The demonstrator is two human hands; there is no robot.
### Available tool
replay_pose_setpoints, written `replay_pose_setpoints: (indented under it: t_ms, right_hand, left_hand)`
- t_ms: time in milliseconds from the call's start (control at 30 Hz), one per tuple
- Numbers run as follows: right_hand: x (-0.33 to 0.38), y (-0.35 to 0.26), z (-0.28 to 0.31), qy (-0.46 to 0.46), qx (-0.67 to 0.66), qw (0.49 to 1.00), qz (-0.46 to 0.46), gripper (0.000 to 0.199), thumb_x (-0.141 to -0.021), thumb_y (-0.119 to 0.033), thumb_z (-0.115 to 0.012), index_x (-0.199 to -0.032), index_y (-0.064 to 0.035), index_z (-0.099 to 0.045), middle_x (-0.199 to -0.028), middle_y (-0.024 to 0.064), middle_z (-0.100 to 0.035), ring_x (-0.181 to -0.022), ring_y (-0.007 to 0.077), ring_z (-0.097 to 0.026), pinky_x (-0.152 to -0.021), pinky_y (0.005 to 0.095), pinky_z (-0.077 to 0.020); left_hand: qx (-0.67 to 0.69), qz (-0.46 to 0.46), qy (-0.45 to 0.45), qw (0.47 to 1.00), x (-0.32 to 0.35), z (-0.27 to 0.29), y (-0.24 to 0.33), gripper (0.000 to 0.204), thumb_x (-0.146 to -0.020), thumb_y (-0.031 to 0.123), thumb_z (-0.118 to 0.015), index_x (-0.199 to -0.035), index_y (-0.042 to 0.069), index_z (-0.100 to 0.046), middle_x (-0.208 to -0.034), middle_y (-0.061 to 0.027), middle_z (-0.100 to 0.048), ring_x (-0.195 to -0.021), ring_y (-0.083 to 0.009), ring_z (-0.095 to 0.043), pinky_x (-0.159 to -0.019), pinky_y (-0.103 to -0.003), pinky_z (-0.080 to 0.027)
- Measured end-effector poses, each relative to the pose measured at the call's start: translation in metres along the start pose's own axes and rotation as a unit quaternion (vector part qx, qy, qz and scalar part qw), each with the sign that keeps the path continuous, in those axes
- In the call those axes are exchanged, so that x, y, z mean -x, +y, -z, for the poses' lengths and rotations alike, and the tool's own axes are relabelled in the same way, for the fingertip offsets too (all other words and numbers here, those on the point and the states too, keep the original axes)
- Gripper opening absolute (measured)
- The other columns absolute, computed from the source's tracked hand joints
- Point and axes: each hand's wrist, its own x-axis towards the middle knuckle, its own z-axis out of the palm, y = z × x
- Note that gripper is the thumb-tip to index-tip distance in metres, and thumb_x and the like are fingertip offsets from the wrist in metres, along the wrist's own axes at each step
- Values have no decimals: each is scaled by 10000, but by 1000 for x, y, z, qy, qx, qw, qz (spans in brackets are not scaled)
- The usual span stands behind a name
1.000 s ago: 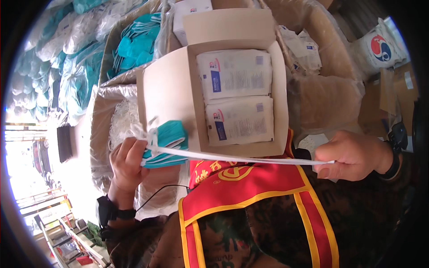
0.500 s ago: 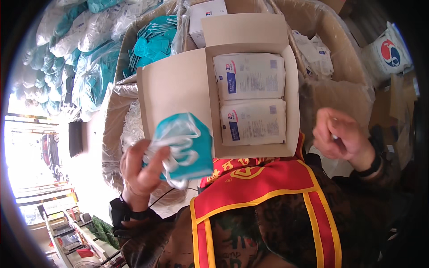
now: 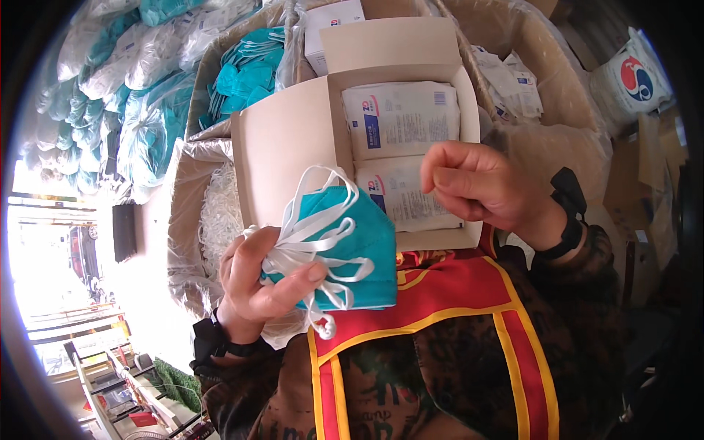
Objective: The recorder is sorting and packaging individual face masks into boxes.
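My left hand [image 3: 257,282] is closed around a stack of teal folded face masks [image 3: 370,253]. Their white ear loops [image 3: 323,227] are bunched under the thumb and stick out in several curls. Right of the masks, my right hand [image 3: 488,187] hovers over the lower right part of an open cardboard box [image 3: 286,139]. Its fingers are curled in with the thumb against them, and whatever they may hold is hidden. Inside the box lie two white printed packs, an upper pack [image 3: 403,117] and a lower pack [image 3: 392,183] partly covered by my right hand.
A plastic-lined carton holds loose teal masks [image 3: 249,73] at the back left. White strands [image 3: 220,213] fill another lined bin on the left. White packets [image 3: 506,81] lie in a carton at the back right. A white box [image 3: 326,29] stands behind. Filled bags [image 3: 154,117] are piled far left.
My left hand has moved right with the masks, which now overlap the box's lower left corner. My right hand has swung left from beside the box to over the lower pack.
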Motion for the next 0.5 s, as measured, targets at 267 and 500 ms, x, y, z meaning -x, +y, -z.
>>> replay_pose_setpoints:
  t_ms: [267,500]
  right_hand:
    - [-18,-14,-18,-41,179,972,147,211,-957,-173,-629,-1115,-36,-604,-825,4,-618,-712,60,-550,-618,216,-445]
    - [-23,-18,-32,-134,322,913,211,158,-886,-79,-687,-1028,-13,-671,-883,91,-696,-768,153,-655,-694,268,-505]
  left_hand:
    - [-47,-79,-2,996,-16,-13,-5,568,-651,189,-840,-1163,282,-613,-953,-100,-511,-615,-171,-596,-509,-268,-503]
    - [-14,-84,-13,996,-22,-14,-5,603,-661,173,-816,-1212,254,-583,-940,-115,-537,-612,-188,-591,-506,-271,-491]
